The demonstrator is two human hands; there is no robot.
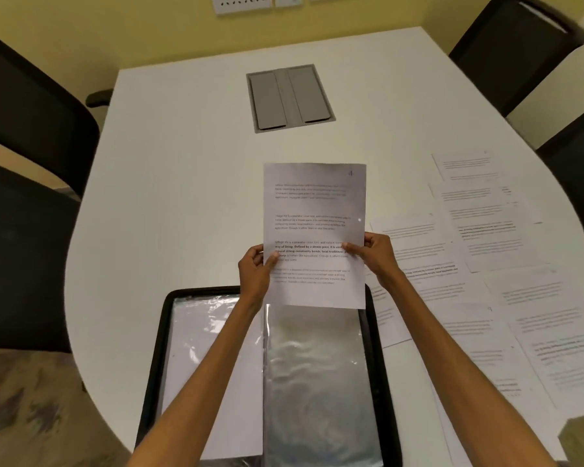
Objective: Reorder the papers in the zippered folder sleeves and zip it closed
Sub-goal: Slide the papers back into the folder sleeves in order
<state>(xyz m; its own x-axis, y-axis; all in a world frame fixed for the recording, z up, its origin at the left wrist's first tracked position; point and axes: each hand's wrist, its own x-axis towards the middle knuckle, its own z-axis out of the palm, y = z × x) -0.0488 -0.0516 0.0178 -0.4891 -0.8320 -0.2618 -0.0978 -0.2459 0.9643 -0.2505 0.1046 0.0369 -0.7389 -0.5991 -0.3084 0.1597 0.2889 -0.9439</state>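
- Head view. One zippered folder (155, 348) lies open on the white table (182, 197), at its near edge; two clear sleeves show inside, the left one with a white sheet in it.
- One printed page (314, 210) held upright just above the folder's far edge, marked "4" at its top corner.
- Left hand (255, 274) pinches the page's left edge; right hand (375, 254) pinches its right edge.
- Loose papers (486, 264) spread right of the folder, overlapping; exact count cannot be told.
- One grey cable hatch (290, 97) beyond the folder. Four black chairs (31, 106) around the table.
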